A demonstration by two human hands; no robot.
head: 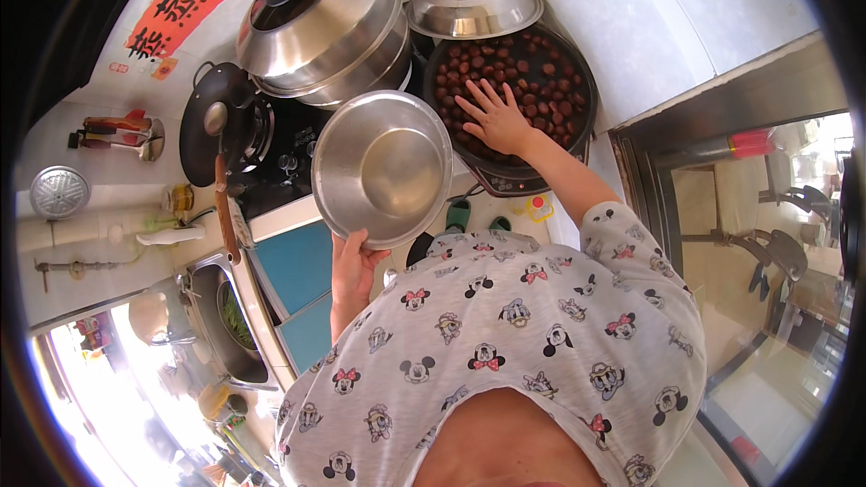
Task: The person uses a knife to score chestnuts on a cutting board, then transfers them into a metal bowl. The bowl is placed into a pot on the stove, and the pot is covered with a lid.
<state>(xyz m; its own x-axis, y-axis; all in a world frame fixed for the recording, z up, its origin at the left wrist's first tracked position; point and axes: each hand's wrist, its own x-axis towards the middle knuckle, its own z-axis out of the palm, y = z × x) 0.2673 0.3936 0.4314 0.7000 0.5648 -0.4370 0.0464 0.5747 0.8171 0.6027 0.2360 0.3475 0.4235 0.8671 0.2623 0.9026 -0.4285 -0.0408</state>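
Note:
My left hand (353,266) grips the near rim of a stainless steel basin (338,182), tilted so that its inside faces me. Nothing shows inside the basin. Fingers spread, my right hand (499,120) lies palm down over chestnuts (534,108) in a wide black pan (590,81). Its palm and what lies under it are hidden. The pan sits on an electric cooker (509,186) with a small light lit on its front. A steel lid (443,12) with a black knob leans over the far edge of the pan.
A large lidded steel steamer pot (358,27) stands left of the pan. Beyond the basin are a black wok (213,128) with a wooden-handled ladle (221,176) and a glass-topped gas stove (287,149). A sink (216,352) holds greens. A window frame (636,142) borders the right.

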